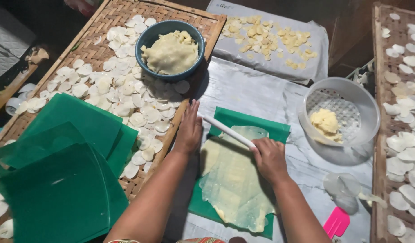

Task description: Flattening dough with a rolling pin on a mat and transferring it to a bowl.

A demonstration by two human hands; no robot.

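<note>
Two bare forearms come up from the bottom edge of the view, uncovered from elbow to wrist. The left hand [188, 130] and right hand [269, 158] wear no gloves, rings, bracelets or watch. At the bottom edge, between the arms, a strip of patterned red and pale cloth [199, 240] shows.
</note>
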